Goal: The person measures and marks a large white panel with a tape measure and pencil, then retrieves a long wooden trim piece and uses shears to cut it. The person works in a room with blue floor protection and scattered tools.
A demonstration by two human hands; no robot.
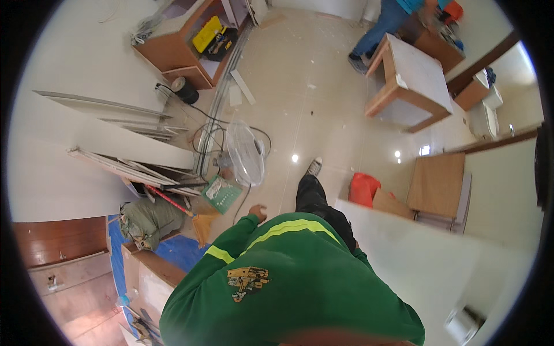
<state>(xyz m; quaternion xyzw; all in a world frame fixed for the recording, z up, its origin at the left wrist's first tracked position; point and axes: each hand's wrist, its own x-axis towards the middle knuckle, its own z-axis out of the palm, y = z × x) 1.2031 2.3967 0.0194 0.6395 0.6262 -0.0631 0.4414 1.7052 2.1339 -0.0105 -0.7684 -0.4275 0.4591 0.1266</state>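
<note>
My left hand (258, 213) hangs beside my hip below a green sleeve, seen small from above. Its fingers look loosely bent and apart, and nothing shows in them. Close to it are a black cable on the floor and a green flat case (221, 194). A fan (246, 153) with a round wire guard lies or stands just beyond, a tangle of cable beside it. My right arm runs down behind my torso, and the right hand is hidden. One of my shoes (314, 166) steps forward on the glossy tiles.
White boards (115, 124) lean on the left. A broom (203, 228) and a stuffed green bag (151, 222) are near my left side. A wooden cabinet (173, 49) holds a yellow-black toolbox (214, 39). A person (384, 29) stands by a wooden-framed table (412, 81). A white panel (404, 259) is on my right.
</note>
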